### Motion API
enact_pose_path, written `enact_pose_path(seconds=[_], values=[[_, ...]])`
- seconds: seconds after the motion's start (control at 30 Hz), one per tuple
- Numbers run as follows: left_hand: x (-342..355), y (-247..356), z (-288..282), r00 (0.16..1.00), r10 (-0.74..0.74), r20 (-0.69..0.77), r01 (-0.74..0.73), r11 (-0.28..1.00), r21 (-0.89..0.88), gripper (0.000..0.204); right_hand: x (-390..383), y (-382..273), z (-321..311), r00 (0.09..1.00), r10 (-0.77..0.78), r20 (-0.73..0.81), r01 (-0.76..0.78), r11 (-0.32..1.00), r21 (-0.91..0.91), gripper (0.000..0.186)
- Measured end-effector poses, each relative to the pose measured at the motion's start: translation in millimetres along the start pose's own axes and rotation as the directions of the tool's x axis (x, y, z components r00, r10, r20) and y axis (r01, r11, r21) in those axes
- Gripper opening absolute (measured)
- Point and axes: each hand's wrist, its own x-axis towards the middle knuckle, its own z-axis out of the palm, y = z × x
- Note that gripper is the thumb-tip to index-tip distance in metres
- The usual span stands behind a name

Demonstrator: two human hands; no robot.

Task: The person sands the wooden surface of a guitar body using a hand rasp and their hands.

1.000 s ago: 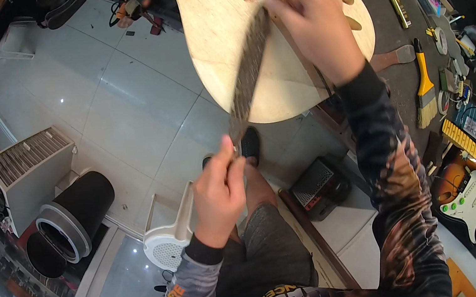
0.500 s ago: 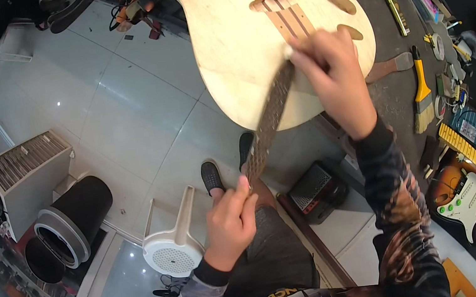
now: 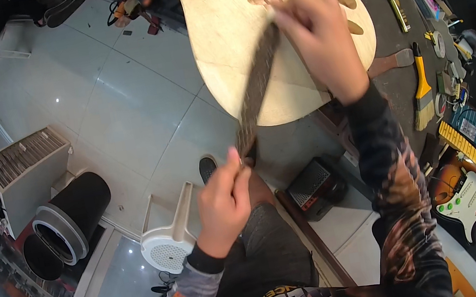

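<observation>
A long, flat, dark rasp (image 3: 260, 84) with a lattice-like face slants across the lower edge of a pale wooden guitar body (image 3: 220, 50), blurred by motion. My left hand (image 3: 222, 201) pinches its near end over my legs. Its far end is gripped by my right hand (image 3: 319, 32), which is over the body below the routed pockets; that end is partly hidden by the fingers. Darker wood strips run down the middle of the body, which has several cut-out cavities. Whether the rasp touches the wood at its edge, I cannot tell.
Right of the body, the dark bench holds a yellow-handled brush (image 3: 422, 92), a wooden-handled scraper (image 3: 391, 62) and a sunburst electric guitar (image 3: 463, 198). A black amplifier (image 3: 315, 189) stands below. At left are a white stool (image 3: 170, 249), a black bin (image 3: 79, 205) and a slatted box (image 3: 27, 163).
Both hands and the rasp have moved up, away from me, with the right hand farther onto the guitar body. The grip at both ends stays the same.
</observation>
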Motion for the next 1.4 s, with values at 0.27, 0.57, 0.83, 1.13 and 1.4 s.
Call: enact_pose_path(seconds=[0.27, 0.57, 0.83, 1.13, 1.4], values=[[-32, -13, -10, 0.999, 0.041, 0.032, -0.043, 0.997, 0.063, 0.045, -41, -7, 3, 0.999, 0.026, 0.027, -0.027, 0.999, 0.030, 0.012], [-22, -17, -6, 1.000, -0.005, 0.021, 0.005, 1.000, 0.017, 0.050, -19, -4, 5, 0.998, 0.044, 0.039, -0.043, 0.998, -0.040, 0.013], [22, -1, 4, 1.000, -0.025, -0.017, 0.025, 0.999, -0.033, 0.047, 21, 3, 4, 0.980, -0.112, -0.162, 0.106, 0.993, -0.044, 0.017], [4, -4, -11, 0.997, -0.068, 0.043, 0.067, 0.998, 0.021, 0.040, -4, -1, 3, 1.000, 0.011, -0.017, -0.012, 0.998, -0.059, 0.013], [-37, -20, -12, 0.999, 0.020, 0.026, -0.021, 0.999, 0.045, 0.042, -43, -11, 6, 1.000, -0.004, 0.008, 0.004, 0.999, 0.039, 0.009]])
